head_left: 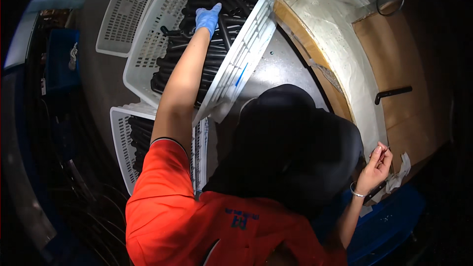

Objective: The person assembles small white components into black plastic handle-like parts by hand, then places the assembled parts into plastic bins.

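Note:
In a blue glove, my left hand (208, 18) reaches into a large white perforated basket (148, 44). Its thumb stands out to the side while the other fingers curl down, partly hidden, around a black tube (225, 33) on the pile. Many more black tubes (212, 56) fill this basket, some bent at one end. My right hand (377, 166) is bare, with a bracelet at the wrist. Its fingers are pinched together beside the cardboard box, and whatever they hold is too small to make out. Above it, one L-shaped black tube (392, 93) lies apart on the cardboard (404, 64).
A second white basket (118, 138) with black tubes stands at the lower left. Another white basket (116, 24) is at the upper left. At right, an open cardboard box (290, 7) has a white plastic liner (340, 39). A blue bin (389, 226) sits at the lower right.

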### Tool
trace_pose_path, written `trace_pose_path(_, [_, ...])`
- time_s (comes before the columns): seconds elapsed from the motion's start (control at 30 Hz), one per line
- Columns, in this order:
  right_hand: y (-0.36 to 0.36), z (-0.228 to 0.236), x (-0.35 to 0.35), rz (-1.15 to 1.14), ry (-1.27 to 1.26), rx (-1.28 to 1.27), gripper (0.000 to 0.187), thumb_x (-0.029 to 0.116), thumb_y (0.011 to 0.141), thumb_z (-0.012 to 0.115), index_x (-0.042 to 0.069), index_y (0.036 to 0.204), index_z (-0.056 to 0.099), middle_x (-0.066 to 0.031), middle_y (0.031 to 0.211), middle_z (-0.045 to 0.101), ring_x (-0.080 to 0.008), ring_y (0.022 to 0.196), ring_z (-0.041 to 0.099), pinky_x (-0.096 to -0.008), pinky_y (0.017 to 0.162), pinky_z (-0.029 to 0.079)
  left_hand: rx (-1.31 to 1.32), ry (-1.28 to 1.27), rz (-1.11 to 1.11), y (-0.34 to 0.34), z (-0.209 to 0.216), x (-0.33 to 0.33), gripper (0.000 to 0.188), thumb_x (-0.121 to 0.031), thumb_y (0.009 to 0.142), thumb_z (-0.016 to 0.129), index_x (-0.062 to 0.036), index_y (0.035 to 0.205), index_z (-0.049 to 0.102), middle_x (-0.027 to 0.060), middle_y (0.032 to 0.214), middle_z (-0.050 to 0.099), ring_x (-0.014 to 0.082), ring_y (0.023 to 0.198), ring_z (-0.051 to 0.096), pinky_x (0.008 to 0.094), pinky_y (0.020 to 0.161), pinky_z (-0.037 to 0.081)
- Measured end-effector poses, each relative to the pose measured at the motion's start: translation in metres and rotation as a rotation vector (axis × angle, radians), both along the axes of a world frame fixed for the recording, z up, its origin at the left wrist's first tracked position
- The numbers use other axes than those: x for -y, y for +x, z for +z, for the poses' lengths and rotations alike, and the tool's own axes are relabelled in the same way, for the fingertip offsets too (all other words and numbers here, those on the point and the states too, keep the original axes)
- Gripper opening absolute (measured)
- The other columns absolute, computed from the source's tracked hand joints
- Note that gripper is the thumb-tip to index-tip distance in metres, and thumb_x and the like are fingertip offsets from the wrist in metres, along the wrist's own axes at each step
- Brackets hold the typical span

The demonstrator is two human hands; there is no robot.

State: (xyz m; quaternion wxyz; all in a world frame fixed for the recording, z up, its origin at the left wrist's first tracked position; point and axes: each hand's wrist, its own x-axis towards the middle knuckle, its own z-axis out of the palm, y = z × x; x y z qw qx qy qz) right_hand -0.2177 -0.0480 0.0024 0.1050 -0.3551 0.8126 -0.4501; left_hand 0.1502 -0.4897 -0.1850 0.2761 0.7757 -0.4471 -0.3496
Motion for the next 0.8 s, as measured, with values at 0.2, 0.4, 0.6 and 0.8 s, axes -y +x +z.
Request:
trace_pose_path(0.2, [-0.001,-0.016,0.010,0.046,-0.012,0.101,0.014,0.008,0.093,0.052,-0.001,0.101,0.057,0.0016,0.086,0.052,-0.0036,0.068,0.041,-0.0173,0.059,0.035,0.253,0.003,-0.139,-0.029,0.007,0.031,0.066,-0.029,0.074,0.069,0.0083,0.120,0.040,0.0242,0.121,0.052,0.0350,0.111,0.053,0.0368,0.094,0.043])
trace_pose_path(0.4, [-0.014,-0.031,0.005,0.036,-0.007,0.118,0.013,0.008,0.093,0.051,0.000,0.102,0.058,0.0032,0.083,0.049,-0.0026,0.066,0.039,-0.0164,0.057,0.032,-0.467,0.131,0.032,-0.023,0.021,0.054,0.018,-0.013,0.083,0.063,-0.0045,0.096,0.053,0.0142,0.073,0.061,0.0283,0.049,0.059,0.0387,0.041,0.051])
trace_pose_path(0.6, [-0.017,-0.031,0.008,0.026,0.010,0.127,0.013,0.008,0.094,0.051,0.000,0.102,0.058,0.0051,0.078,0.046,-0.0018,0.064,0.036,-0.0162,0.056,0.030,0.050,-0.064,-0.045,0.011,0.027,0.055,0.028,-0.020,0.079,0.062,0.0016,0.097,0.061,0.0193,0.078,0.063,0.0256,0.058,0.062,0.0360,0.054,0.050])
trace_pose_path(0.8, [-0.021,-0.025,0.003,0.011,0.055,0.072,0.013,0.010,0.094,0.051,0.001,0.100,0.057,0.0044,0.077,0.043,-0.0032,0.065,0.037,-0.0166,0.057,0.030,-0.538,0.011,0.091,-0.028,0.026,0.088,0.019,-0.017,0.082,0.059,-0.0010,0.093,0.061,0.0136,0.083,0.064,0.0258,0.061,0.058,0.0401,0.051,0.047])
